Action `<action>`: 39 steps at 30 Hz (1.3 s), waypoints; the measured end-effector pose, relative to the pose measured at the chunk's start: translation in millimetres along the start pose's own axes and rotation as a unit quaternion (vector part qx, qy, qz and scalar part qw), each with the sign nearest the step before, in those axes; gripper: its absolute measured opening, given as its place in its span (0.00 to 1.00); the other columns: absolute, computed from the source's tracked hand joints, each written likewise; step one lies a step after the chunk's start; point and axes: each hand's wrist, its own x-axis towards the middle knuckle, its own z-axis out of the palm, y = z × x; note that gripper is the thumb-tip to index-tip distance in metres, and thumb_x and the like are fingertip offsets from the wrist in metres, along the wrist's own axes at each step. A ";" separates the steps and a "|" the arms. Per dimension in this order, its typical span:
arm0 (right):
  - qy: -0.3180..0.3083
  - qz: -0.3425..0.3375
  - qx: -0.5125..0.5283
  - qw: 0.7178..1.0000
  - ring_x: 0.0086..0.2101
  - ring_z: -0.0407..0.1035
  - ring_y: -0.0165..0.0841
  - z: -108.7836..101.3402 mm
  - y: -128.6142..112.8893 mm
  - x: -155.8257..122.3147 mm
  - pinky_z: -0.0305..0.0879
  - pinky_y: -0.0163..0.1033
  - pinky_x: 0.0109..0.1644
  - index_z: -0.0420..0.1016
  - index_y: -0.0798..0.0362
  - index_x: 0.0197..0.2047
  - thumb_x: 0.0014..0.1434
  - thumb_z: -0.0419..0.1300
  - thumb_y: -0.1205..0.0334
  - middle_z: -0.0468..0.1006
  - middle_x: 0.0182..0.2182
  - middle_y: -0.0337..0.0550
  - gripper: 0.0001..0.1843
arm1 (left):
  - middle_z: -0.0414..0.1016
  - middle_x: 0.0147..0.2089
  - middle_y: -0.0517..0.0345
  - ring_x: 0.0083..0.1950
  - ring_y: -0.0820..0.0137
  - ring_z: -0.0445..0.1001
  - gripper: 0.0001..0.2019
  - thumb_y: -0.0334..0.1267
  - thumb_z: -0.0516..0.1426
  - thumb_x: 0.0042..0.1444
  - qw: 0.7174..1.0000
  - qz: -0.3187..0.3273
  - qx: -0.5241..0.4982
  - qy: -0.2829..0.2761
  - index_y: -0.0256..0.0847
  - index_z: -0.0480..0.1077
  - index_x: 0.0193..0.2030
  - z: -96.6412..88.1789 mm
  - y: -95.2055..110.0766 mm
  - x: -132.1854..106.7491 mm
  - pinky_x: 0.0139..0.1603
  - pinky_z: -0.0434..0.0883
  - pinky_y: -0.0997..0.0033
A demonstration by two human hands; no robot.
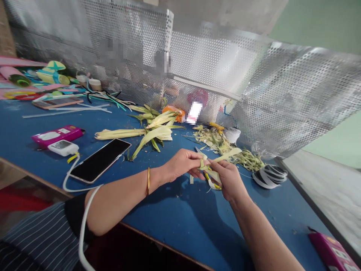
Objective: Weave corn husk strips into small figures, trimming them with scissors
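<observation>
My left hand [184, 164], with a gold bangle at the wrist, pinches a pale green corn husk strip [229, 154] that is looped or folded near the fingertips. My right hand [229, 178] grips the same husk from the other side, and the two hands almost touch. Below the fingers shows a yellow-and-dark handle [213, 183], seemingly of scissors, with a blade tip beyond the left fingers; whether it is held or lies on the table, I cannot tell. Behind my left hand lies a pile of whole corn husks [153, 133].
Husk scraps [216, 141] lie behind the hands, beside a black-and-white roll of cord [269, 176]. A phone [100, 161], a magenta device [58, 136] and a white cable [65, 180] are on the left. Perforated metal sheeting [208, 56] borders the blue table [175, 210] at the back.
</observation>
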 end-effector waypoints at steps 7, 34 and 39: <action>-0.032 0.008 -0.039 0.999 0.11 0.54 0.23 0.8 6.8 1.6 0.48 0.29 0.13 0.70 0.55 0.23 0.42 0.68 0.44 0.68 0.12 0.33 0.22 | 0.80 0.32 0.51 0.28 0.70 0.78 0.14 0.44 0.67 0.47 0.998 -0.047 -0.022 -0.022 0.35 0.79 0.35 -0.5 3.4 -0.8 0.32 0.73 0.74; 0.030 -0.375 -0.424 0.824 0.20 0.59 0.28 0.2 4.5 -11.9 0.52 0.33 0.25 0.58 0.49 0.28 0.64 0.50 0.61 0.62 0.18 0.31 0.11 | 0.80 0.30 0.53 0.29 0.70 0.78 0.09 0.40 0.60 0.52 0.990 -0.103 0.037 -0.086 0.37 0.77 0.30 -3.9 10.4 -4.2 0.38 0.74 0.70; 0.068 -0.363 -0.421 0.829 0.18 0.54 0.27 2.9 8.3 -10.3 0.49 0.33 0.24 0.55 0.48 0.27 0.63 0.51 0.60 0.59 0.16 0.29 0.13 | 0.79 0.32 0.52 0.31 0.69 0.79 0.13 0.45 0.65 0.48 0.994 -0.100 0.005 -0.045 0.36 0.74 0.34 -5.7 8.9 -1.2 0.40 0.74 0.68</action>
